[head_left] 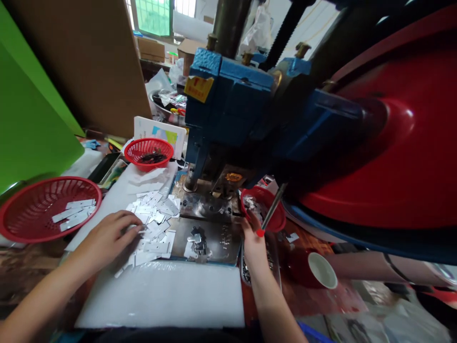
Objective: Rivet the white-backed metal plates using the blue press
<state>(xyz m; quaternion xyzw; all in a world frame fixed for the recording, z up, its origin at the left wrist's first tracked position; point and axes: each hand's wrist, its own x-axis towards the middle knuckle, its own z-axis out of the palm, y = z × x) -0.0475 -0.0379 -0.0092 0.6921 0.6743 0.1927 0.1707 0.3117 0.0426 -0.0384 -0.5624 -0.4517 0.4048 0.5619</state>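
My left hand [109, 233] lies palm down on a heap of small white metal plates [153, 224], fingers curled over a few of them, on a white foam sheet [164, 295]. My right hand [254, 240] reaches toward a small red bowl [276, 219] of tiny parts beside the blue press [228, 105]. Its fingers are bunched at the bowl's near rim, and what they pinch is hidden. A thin rod with a red tip [269, 214] leans across the bowl. A few dark pieces [198, 240] rest on the press's steel bed [217, 233].
A red basket [35, 212] with a few white plates sits at the left. A smaller red basket [149, 152] holds dark parts behind the heap. A red cup [317, 269] stands at the right. A large red flywheel [410, 143] fills the right. Green panel and cardboard stand left.
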